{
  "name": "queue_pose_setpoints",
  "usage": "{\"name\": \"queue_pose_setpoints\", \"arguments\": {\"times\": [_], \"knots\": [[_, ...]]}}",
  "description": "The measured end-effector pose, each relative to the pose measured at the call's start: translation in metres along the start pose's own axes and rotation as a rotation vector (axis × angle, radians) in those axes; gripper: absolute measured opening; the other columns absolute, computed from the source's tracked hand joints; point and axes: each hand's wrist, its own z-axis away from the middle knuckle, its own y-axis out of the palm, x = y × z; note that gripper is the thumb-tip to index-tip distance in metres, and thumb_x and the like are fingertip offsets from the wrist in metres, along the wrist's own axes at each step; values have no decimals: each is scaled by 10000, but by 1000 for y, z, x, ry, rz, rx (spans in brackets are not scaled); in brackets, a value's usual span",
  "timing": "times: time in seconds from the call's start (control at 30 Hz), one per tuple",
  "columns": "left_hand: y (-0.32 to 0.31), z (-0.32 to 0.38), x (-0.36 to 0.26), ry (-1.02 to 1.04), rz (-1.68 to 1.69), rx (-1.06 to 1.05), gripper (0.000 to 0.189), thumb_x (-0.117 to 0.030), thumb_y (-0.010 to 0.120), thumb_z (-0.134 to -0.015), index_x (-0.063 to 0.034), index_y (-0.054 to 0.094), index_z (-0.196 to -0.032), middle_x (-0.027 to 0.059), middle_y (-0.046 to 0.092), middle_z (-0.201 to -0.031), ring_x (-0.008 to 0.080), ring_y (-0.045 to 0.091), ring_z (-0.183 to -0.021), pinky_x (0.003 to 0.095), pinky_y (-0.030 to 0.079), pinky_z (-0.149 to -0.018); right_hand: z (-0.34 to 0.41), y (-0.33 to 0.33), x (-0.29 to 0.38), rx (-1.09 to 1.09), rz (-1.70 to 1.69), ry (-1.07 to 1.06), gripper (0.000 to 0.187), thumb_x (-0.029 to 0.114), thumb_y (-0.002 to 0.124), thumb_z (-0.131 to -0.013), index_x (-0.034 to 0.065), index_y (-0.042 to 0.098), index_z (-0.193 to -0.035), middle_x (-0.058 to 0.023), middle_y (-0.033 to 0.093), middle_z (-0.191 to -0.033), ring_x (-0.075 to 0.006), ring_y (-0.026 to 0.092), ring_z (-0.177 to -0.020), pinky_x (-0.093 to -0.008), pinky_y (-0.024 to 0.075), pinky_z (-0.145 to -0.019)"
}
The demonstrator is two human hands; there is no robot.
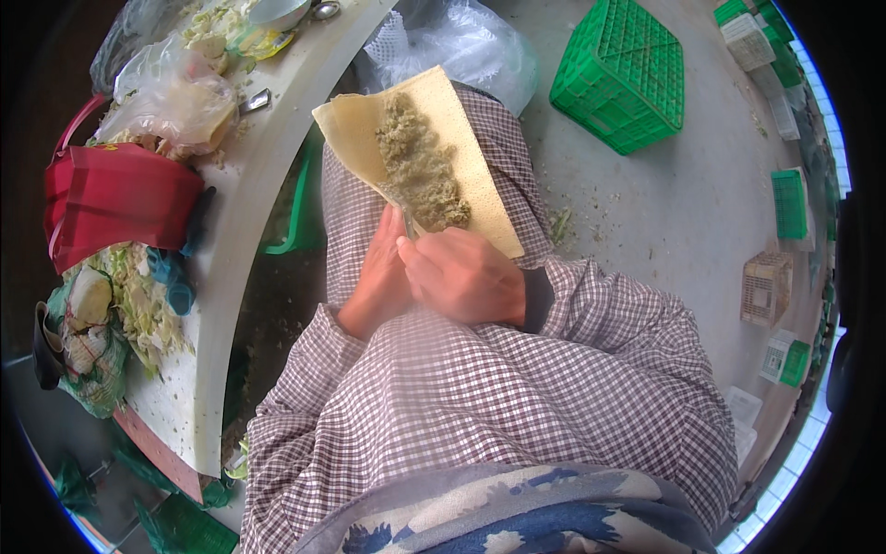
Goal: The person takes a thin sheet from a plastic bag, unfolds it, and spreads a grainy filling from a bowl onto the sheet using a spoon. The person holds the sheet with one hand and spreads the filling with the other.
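Note:
A pale yellow, pitted sheet [488, 183], which looks like a thin flatbread, lies over the person's knees on checked cloth. A long heap of grey-green crumbly filling [422, 163] rests along its middle, and the sheet's left side is raised. My left hand [381, 270] is at the near left corner, its fingers against the sheet's edge. My right hand [465, 275] has its fingers curled at the near edge, thumb and forefinger close to a thin shiny object [408, 223], perhaps a spoon handle. Which hand grips that object is hard to tell.
At the left, a white table [225, 228] holds a red bag [128, 201], plastic bags, chopped cabbage [142, 305], blue gloves [169, 277] and a metal spoon handle [256, 101]. Clear plastic bags [457, 48] lie beyond the knees. A green crate [623, 76] stands on the floor at the right.

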Motion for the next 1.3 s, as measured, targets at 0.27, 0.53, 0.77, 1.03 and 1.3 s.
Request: {"name": "queue_pose_setpoints", "arguments": {"times": [0.27,0.53,0.77,1.03,1.3], "knots": [[-3,-6,14,205,-223,42,564,-210,509,-973,-77,334,-1492,136,503,-1375,264,532,-1233,376,446,-1060,-1,-6,4,15,12,-20,289,43,666,-807,-113,631,-1047,-74,516,-721,-177,558,-620,-296,484,-566],[5,-8,11,114,-69,10,549,-288,481,-1065,-76,251,-1516,137,478,-1410,254,562,-1237,390,497,-1035,-5,-32,5,-1,-51,6,320,80,672,-791,-103,637,-1052,-93,543,-771,-208,569,-605,-319,507,-561],[12,-3,-8,26,-335,-54,619,-293,508,-1025,-93,221,-1536,164,420,-1454,295,513,-1300,449,503,-1019,-8,-63,-33,-105,-209,348,214,-5,613,-897,-79,675,-1089,-131,635,-829,-176,618,-624,-287,509,-568],[9,-1,-11,211,-569,-70,539,-182,529,-1004,9,342,-1473,222,481,-1415,353,501,-1292,406,436,-1060,14,-42,-83,-383,-751,907,276,173,546,-1028,-44,692,-1117,-54,667,-821,-71,563,-661,-219,466,-624],[10,-3,-14,165,-519,-81,577,-131,555,-989,31,312,-1488,245,476,-1420,360,497,-1296,407,445,-1054,40,-27,-81,-421,-660,975,270,175,537,-1036,-38,687,-1104,-51,657,-808,-70,562,-655,-225,473,-608]]}}
